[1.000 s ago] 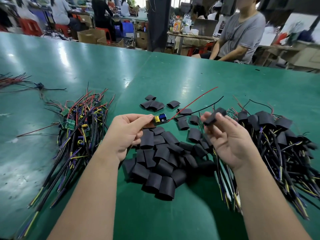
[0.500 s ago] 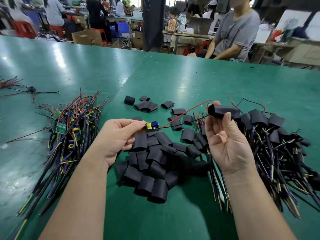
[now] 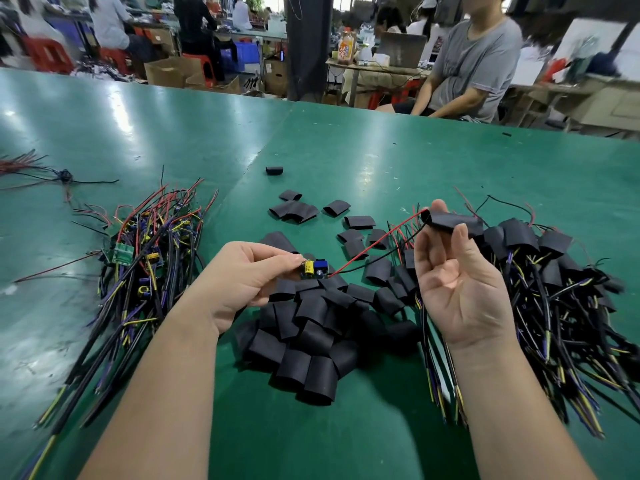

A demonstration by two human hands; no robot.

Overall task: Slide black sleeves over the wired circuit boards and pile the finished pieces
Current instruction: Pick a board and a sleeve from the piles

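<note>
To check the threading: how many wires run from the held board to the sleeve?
2. The red wire rises from the board to the sleeve; the black wire sags just below it. Ends may be hidden inside.

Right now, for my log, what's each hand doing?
Left hand: pinches the circuit board.
Right hand: pinches a black sleeve.

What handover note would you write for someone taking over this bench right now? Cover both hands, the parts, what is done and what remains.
Left hand pinches a bare circuit board.
Right hand holds a black sleeve; the board's red wire reaches its mouth.
Bare boards lie left, loose sleeves centre, finished pieces right.
Done: many pieces sleeved.
Left: sleeve this board, pile it, then work through the rest.
</note>
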